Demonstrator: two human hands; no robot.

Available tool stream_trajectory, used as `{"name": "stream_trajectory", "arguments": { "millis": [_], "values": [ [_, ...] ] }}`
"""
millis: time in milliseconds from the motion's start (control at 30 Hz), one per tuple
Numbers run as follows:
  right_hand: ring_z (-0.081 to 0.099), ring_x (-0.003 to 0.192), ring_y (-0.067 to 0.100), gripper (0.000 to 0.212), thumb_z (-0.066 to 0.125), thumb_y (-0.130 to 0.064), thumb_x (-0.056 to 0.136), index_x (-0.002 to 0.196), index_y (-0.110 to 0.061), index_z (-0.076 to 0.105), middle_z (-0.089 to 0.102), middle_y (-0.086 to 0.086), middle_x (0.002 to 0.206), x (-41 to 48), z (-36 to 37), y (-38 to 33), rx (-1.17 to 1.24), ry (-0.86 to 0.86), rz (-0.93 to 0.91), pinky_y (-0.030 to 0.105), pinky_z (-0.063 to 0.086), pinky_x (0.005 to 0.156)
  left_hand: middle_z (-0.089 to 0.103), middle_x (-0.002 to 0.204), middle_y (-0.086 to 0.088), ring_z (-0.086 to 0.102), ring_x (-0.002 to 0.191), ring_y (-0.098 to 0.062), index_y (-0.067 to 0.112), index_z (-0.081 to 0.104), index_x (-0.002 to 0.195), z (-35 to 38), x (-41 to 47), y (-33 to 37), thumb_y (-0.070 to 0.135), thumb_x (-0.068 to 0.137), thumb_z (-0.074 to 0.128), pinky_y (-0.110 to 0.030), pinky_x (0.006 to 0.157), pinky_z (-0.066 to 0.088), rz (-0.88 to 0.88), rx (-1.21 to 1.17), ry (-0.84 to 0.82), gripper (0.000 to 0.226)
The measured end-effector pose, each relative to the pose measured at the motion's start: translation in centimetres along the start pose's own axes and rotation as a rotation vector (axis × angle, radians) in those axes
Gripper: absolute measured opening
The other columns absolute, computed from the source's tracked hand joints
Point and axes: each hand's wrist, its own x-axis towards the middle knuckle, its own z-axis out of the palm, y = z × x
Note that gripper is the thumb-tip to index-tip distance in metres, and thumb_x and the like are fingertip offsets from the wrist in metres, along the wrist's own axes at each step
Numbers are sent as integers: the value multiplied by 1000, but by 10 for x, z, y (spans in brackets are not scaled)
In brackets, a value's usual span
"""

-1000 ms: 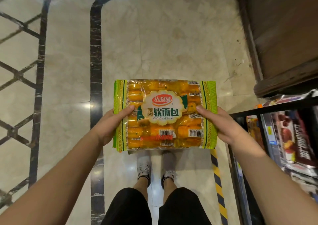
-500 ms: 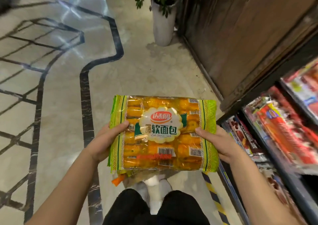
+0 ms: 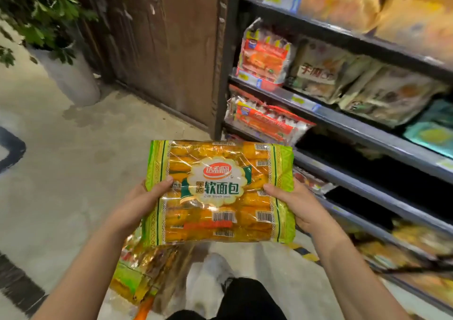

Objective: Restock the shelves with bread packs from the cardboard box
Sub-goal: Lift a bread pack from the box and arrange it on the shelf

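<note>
Left hand (image 3: pixel 139 203) and right hand (image 3: pixel 300 205) grip a bread pack (image 3: pixel 220 192); next, probably carry it toward the shelves (image 3: pixel 362 145) at two o'clock.

Warm, fairly dim indoor light. The bread pack (image 3: pixel 220 192) at the centre is sharp, with white glare streaks across its clear wrap. The shelves (image 3: pixel 355 128) from 1 to 4 o'clock smear with motion blur and bow with wide-angle distortion. The plant (image 3: pixel 36 13) at 10 o'clock is soft. The floor (image 3: pixel 61 172) at 9 o'clock is pale and evenly lit.
</note>
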Motion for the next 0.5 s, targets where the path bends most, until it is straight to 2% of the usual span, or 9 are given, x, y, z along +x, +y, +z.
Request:
{"name": "stream_trajectory", "arguments": {
  "millis": [133, 200, 267, 367, 400, 500],
  "values": [
    [76, 103, 31, 41, 79, -19, 87, 126, -21, 64, 78, 9, 113, -75, -23, 32, 79, 192, 6, 53, 57, 95, 80, 116, -2, 79, 103, -28, 30, 63, 132, 39, -3, -10, 84, 50, 84, -57, 99, 58, -13, 56, -131, 100],
    [77, 99, 29, 41, 79, -19, 87, 126, -20, 64, 79, 7, 109, -108, -39, 46, 88, 305, 9, 53, 58, 93, 81, 114, -4, 79, 100, -29, 30, 63, 131, 69, -6, -12, 76, 58, 83, -58, 97, 59, -22, 58, -189, 89],
    [78, 94, 26, 41, 81, -23, 86, 123, -22, 64, 80, 4, 104, -136, -59, 60, 107, 416, 14, 52, 59, 92, 81, 114, -7, 79, 101, -32, 28, 63, 132, 103, -10, -14, 64, 75, 82, -60, 98, 58, -34, 75, -262, 70],
    [77, 98, 25, 51, 83, -38, 81, 126, -25, 62, 80, 2, 108, -174, -93, 80, 127, 496, 23, 53, 56, 97, 81, 110, -8, 80, 98, -31, 23, 64, 129, 153, -17, -14, 45, 94, 74, -54, 95, 60, -40, 125, -367, 43],
    [77, 101, 25, 59, 84, -44, 78, 129, -24, 62, 79, 1, 110, -186, -104, 87, 138, 516, 14, 54, 55, 99, 81, 110, -8, 80, 98, -30, 24, 64, 128, 168, -22, -14, 47, 92, 74, -52, 94, 61, -41, 147, -378, 44],
    [74, 108, 26, 72, 87, -58, 69, 129, -27, 64, 78, -1, 115, -217, -137, 107, 146, 561, -17, 55, 51, 104, 81, 114, -6, 79, 101, -30, 26, 63, 133, 210, -33, -14, 68, 76, 81, -55, 96, 59, -37, 212, -448, 73]
  ]
}}
